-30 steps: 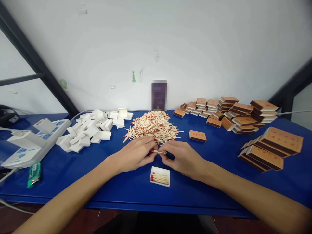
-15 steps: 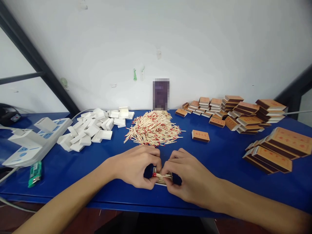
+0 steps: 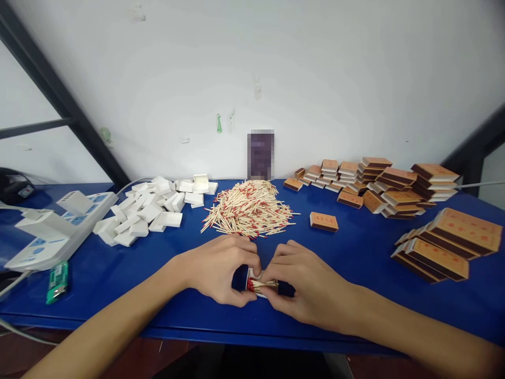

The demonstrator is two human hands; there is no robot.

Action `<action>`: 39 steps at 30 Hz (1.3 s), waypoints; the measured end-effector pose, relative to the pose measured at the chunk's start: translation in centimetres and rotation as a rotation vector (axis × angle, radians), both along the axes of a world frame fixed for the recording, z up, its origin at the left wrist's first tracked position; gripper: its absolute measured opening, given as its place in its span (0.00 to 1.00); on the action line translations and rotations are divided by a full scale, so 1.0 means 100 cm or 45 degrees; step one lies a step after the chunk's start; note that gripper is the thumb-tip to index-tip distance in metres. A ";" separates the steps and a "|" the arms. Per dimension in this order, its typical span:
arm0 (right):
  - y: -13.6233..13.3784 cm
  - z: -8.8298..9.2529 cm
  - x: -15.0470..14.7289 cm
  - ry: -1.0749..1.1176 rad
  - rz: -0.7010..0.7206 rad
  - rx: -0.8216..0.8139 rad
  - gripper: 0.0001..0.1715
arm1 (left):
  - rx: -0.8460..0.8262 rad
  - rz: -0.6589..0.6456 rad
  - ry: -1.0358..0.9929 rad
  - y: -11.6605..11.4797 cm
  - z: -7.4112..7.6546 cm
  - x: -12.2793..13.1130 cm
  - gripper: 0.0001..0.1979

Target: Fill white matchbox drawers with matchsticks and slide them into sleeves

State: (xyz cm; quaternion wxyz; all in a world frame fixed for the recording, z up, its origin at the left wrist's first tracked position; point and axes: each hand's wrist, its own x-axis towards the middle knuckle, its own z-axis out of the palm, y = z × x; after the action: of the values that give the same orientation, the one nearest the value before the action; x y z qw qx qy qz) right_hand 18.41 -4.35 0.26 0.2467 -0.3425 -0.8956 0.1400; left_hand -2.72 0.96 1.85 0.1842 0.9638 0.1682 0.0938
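Near the front of the blue table, my left hand (image 3: 224,269) curls its thumb and fingers around the left end of a small white matchbox tray (image 3: 251,273). Red-headed matches (image 3: 257,285) lie in the tray, heads to the left. Over the tray's right end, my right hand (image 3: 311,287) is closed, its thumb and forefinger on the matches' plain ends. My fingers hide part of the tray. Just beyond both hands spreads a large heap of loose matches (image 3: 248,208).
White empty trays (image 3: 150,210) are piled at the left, beside a power strip (image 3: 90,210) and a green lighter (image 3: 57,282). Stacked matchboxes (image 3: 398,197) fill the right side. One matchbox (image 3: 323,221) lies alone right of the heap. The blue table (image 3: 158,310) meets a wall behind.
The matches between my right fingers have come down into the tray, where a bunch of red heads now shows at the left end. Both hands stay nearly in place.
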 end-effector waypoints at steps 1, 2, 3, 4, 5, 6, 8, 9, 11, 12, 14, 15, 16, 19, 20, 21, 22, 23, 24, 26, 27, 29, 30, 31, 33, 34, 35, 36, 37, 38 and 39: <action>0.000 0.000 0.000 0.002 0.006 0.042 0.08 | 0.009 0.000 -0.003 0.000 0.000 0.000 0.10; -0.001 -0.001 0.000 0.001 0.015 0.090 0.09 | 0.017 0.001 -0.005 0.001 -0.001 0.000 0.10; -0.001 -0.001 0.001 -0.002 0.028 0.138 0.10 | 0.022 0.004 -0.009 0.001 -0.001 0.000 0.10; -0.001 -0.002 0.001 -0.010 0.043 0.180 0.10 | 0.024 0.008 -0.012 0.001 -0.002 0.000 0.10; -0.001 -0.003 0.001 -0.023 0.061 0.216 0.10 | 0.023 0.009 -0.013 0.001 -0.002 0.000 0.10; 0.000 -0.004 0.002 -0.039 0.079 0.242 0.10 | 0.022 0.008 -0.013 0.001 -0.002 0.000 0.10; 0.002 -0.005 0.002 -0.064 0.106 0.270 0.10 | 0.019 0.008 -0.014 0.001 -0.001 0.000 0.11; 0.003 -0.005 0.003 -0.068 0.112 0.271 0.10 | 0.015 0.007 -0.017 0.001 -0.001 0.000 0.11; 0.005 -0.006 0.003 -0.063 0.118 0.243 0.10 | 0.001 0.007 -0.028 0.002 -0.001 0.000 0.12; 0.006 -0.006 0.004 -0.057 0.115 0.220 0.10 | -0.007 0.006 -0.034 0.002 0.000 0.000 0.12; 0.007 -0.006 0.005 -0.045 0.107 0.176 0.09 | -0.015 0.004 -0.039 0.002 0.000 0.000 0.12; 0.008 -0.006 0.005 -0.039 0.104 0.153 0.09 | -0.014 0.005 -0.038 0.002 0.000 0.000 0.12; 0.009 -0.006 0.006 -0.031 0.107 0.132 0.09 | -0.010 0.006 -0.037 0.002 0.000 0.000 0.13; 0.010 -0.005 0.007 -0.003 0.129 0.097 0.09 | -0.016 0.008 -0.040 0.002 0.000 0.000 0.15; 0.010 -0.005 0.007 0.006 0.135 0.114 0.09 | -0.022 0.009 -0.044 0.002 0.000 0.000 0.15; 0.010 -0.004 0.007 0.017 0.143 0.149 0.10 | -0.028 0.012 -0.044 0.002 0.000 0.000 0.16; 0.011 -0.004 0.007 0.030 0.152 0.194 0.11 | -0.032 0.020 -0.041 0.003 0.001 0.000 0.16; 0.011 -0.004 0.007 0.044 0.159 0.238 0.10 | -0.033 0.035 -0.037 0.003 0.001 0.000 0.16; 0.011 -0.003 0.007 0.055 0.168 0.276 0.09 | -0.030 0.056 -0.034 0.004 0.001 0.000 0.16; 0.012 -0.002 0.008 0.076 0.170 0.324 0.07 | -0.009 0.117 -0.037 0.004 0.001 0.000 0.14; 0.012 -0.002 0.008 0.093 0.161 0.344 0.07 | 0.004 0.140 -0.039 0.004 0.001 0.000 0.14; 0.013 -0.001 0.010 0.164 0.134 0.402 0.08 | 0.034 0.132 -0.035 0.003 0.000 0.001 0.14; 0.014 0.000 0.010 0.215 0.117 0.435 0.09 | 0.051 0.111 -0.028 0.002 0.000 0.002 0.15; 0.014 0.001 0.011 0.266 0.098 0.465 0.09 | 0.071 0.087 -0.023 0.000 -0.001 0.003 0.15; 0.015 0.003 0.013 0.345 0.057 0.510 0.10 | 0.118 0.055 -0.023 -0.002 -0.002 0.004 0.15; 0.016 0.004 0.013 0.369 0.036 0.524 0.11 | 0.139 0.046 -0.027 -0.003 -0.002 0.004 0.15; 0.016 0.005 0.014 0.384 0.019 0.531 0.11 | 0.151 0.037 -0.030 -0.003 -0.002 0.003 0.15; 0.017 0.006 0.014 0.390 0.003 0.530 0.11 | 0.152 0.028 -0.036 -0.003 -0.002 0.003 0.15; 0.017 0.007 0.014 0.386 -0.011 0.517 0.12 | 0.148 0.025 -0.044 -0.003 -0.002 0.003 0.15; 0.017 0.007 0.014 0.378 -0.026 0.498 0.12 | 0.138 0.030 -0.052 -0.003 -0.002 0.002 0.15; 0.017 0.007 0.014 0.368 -0.042 0.478 0.13 | 0.124 0.037 -0.060 -0.002 -0.002 0.002 0.15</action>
State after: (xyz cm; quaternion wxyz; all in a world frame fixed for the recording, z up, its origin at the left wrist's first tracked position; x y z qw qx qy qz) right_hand 19.83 -2.63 0.95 0.4342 -0.2815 -0.8556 0.0145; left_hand -2.55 0.76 1.60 0.1396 0.9666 0.1729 0.1273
